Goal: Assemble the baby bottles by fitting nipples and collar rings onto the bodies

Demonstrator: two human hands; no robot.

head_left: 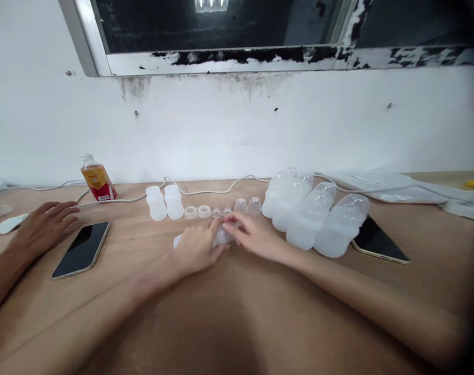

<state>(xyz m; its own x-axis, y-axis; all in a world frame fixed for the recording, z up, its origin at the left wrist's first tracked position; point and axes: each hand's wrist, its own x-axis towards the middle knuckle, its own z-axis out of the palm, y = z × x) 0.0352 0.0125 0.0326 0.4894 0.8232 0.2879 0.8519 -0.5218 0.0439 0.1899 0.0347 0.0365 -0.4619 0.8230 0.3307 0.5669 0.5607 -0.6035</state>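
A frosted baby bottle [177, 240] lies tilted low over the table, mostly covered by my left hand [198, 244], which is wrapped round it. Its clear domed cap [222, 237] points right. My right hand [256, 235] has its fingers bent together at that cap; the fingertips partly hide it. Just behind my hands stand two screw rings [190, 212], two clear nipples [216, 212] and two loose domed caps [254, 206] in a row. Two open bottle bodies [157, 203] are at the row's left end.
Several capped bottles [307, 221] stand at right, beside a dark phone [379, 242]. At left, another person's hand [45, 224] rests near a second phone [82, 250] and a drink bottle [98, 179]. A white cable [213, 192] runs along the wall; plastic bags [381, 187] lie back right.
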